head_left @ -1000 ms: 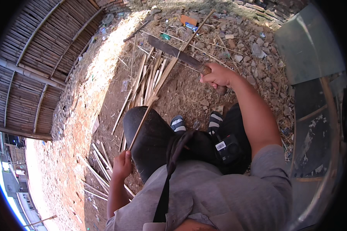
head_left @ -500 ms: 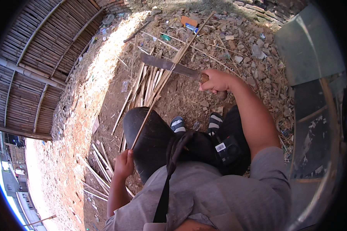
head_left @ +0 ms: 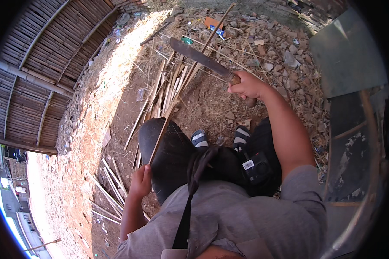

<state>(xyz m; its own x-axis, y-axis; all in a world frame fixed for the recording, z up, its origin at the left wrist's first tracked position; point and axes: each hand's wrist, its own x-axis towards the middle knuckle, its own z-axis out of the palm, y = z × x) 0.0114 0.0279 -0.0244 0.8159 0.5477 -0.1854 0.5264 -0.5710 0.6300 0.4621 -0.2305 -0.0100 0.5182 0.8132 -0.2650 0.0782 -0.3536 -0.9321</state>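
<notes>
Since the earlier frames, the machete [head_left: 203, 59] has lifted and swung up and away from the body, its blade now angled toward the upper left above the heap of split bamboo strips [head_left: 170, 88] on the ground. The right hand [head_left: 245, 86] is closed tightly around the wooden handle. The left hand [head_left: 140, 181] stays low by the left knee, fingers wrapped around the near end of a long bamboo strip [head_left: 181, 86], which runs diagonally up across the black-clad knee [head_left: 168, 151] and past the blade toward the rubble. Judging by the raised blade, a stroke along the strip looks under way. Both striped sandals [head_left: 220, 138] rest on bare earth, beside more loose strips [head_left: 110, 177].
</notes>
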